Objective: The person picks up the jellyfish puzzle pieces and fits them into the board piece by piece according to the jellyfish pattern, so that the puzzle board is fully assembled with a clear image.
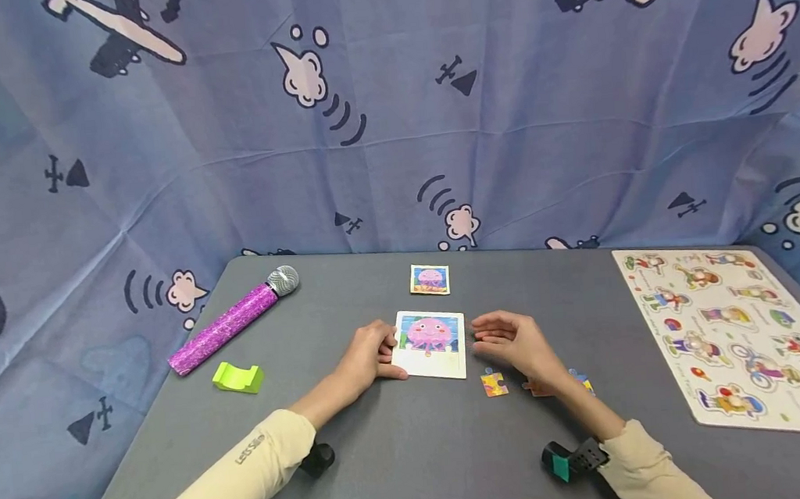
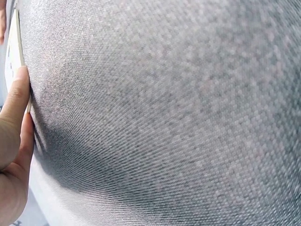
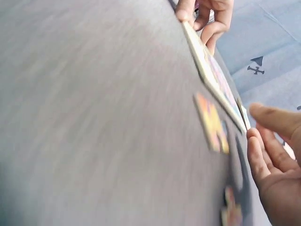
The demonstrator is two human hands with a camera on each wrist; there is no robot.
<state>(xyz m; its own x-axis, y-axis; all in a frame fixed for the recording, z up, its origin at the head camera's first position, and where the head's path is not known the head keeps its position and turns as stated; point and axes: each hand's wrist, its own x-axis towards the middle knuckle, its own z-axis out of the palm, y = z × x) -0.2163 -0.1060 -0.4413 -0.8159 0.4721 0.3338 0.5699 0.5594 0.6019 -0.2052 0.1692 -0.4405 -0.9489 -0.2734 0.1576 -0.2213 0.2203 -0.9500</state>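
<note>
A square board (image 1: 432, 366) with a pink jellyfish picture and a blank white strip along its near side lies in the middle of the table. My left hand (image 1: 366, 354) pinches its left edge, the thumb on top in the left wrist view. On the other side, my right hand (image 1: 516, 342) hovers near the right edge with loosely bent fingers and holds nothing. Below that hand is a yellow-orange jigsaw piece (image 1: 493, 384). An orange piece (image 1: 538, 388) and a blue-yellow piece (image 1: 583, 381) are partly hidden by the right forearm.
Behind the board lies a small jellyfish card (image 1: 430, 279). A purple glittery microphone (image 1: 226, 330) and a lime-green curved block (image 1: 238, 378) are at the left. A large white board (image 1: 694, 406) with figure pictures covers the right side. Patterned cloth (image 1: 393, 164) hangs behind the table.
</note>
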